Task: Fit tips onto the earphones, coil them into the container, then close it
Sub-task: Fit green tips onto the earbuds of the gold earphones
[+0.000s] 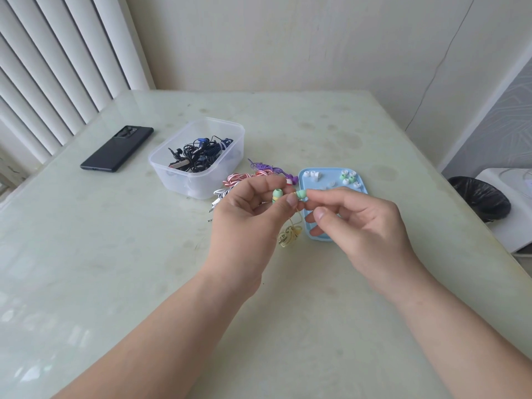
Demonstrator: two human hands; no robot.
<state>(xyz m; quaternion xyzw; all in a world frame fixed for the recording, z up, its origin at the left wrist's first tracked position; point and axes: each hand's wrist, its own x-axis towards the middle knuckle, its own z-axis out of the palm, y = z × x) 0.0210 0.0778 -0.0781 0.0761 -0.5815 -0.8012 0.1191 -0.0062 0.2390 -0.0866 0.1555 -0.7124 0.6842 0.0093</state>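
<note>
At the table's (115, 254) middle, the left hand (250, 210) is gripping the earphones (288, 236) steady while the right hand (361, 223) is pinching a green tip (301, 193) on.

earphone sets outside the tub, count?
4: purple corded set and pink-white striped set between clear tub and blue lid; black-white striped set behind left hand; yellow corded set held by it and right hand. Hands may hide more.

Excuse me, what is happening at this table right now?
A person is fitting green tips onto yellow earphones. The left hand holds one earbud with its tip on; the right hand pinches a second green tip at the other earbud. Spare tips lie on the blue lid. The open container holds dark earphones; more earphones lie beside it.
</note>
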